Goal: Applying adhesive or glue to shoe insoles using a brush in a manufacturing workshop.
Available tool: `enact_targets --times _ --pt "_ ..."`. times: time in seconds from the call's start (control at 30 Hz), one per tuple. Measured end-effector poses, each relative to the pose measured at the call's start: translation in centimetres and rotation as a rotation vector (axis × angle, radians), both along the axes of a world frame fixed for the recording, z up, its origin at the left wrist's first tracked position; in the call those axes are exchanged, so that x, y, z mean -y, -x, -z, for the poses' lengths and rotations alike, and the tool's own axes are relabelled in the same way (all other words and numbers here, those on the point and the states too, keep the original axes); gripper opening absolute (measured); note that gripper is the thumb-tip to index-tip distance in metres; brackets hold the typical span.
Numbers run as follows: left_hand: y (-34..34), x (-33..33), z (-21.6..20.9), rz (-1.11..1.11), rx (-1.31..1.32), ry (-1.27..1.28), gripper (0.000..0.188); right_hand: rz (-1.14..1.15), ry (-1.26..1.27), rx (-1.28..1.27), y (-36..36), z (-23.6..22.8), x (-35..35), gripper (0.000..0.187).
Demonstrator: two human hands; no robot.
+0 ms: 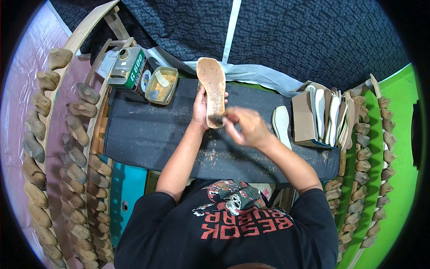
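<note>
My left hand point(199, 110) holds a tan shoe sole point(212, 83) from beneath, its fingers wrapped round the narrow middle. The sole is raised above the dark work table, wide end pointing away from me, and its upper face looks shiny in places. In my right hand point(247, 127), a little blurred, is a small brush point(218, 119) with a reddish handle. Its dark head lies against the sole's near, heel end. Right of my right hand, a pale sole point(281, 124) rests on the table, near a cardboard box.
The cardboard box point(303, 120) holds several upright soles. At the back left stand a metal can point(127, 67) and a plastic tub point(156, 97) with yellowish contents and a scraper-like tool. Racks of wooden shoe lasts point(73, 151) flank the black-covered table point(148, 134). A dark curtain point(286, 40) hangs behind.
</note>
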State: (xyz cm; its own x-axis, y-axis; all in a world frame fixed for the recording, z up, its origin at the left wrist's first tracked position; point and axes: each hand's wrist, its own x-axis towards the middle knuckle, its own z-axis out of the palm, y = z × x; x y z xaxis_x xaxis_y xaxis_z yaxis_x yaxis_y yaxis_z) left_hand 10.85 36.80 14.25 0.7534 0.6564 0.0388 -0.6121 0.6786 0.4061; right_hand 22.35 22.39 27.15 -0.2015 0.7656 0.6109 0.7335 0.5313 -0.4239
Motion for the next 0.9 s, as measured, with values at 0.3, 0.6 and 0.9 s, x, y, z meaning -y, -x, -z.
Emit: enact_targets --times 0.3,0.6,0.9 --pt "-0.3 0.4 -0.1 -0.059 -0.041 0.047 0.06 0.098 0.009 -0.094 1.4 1.1 -0.1 0.017" --pt "-1.5 1.4 -1.2 -0.085 0.09 0.161 0.06 0.339 0.005 -0.305 0.5 -1.4 -3.1 0.011" --pt "-1.0 1.1 -0.6 -0.072 -0.076 0.089 0.059 0.306 0.033 -0.243 1.5 0.2 -0.1 0.01"
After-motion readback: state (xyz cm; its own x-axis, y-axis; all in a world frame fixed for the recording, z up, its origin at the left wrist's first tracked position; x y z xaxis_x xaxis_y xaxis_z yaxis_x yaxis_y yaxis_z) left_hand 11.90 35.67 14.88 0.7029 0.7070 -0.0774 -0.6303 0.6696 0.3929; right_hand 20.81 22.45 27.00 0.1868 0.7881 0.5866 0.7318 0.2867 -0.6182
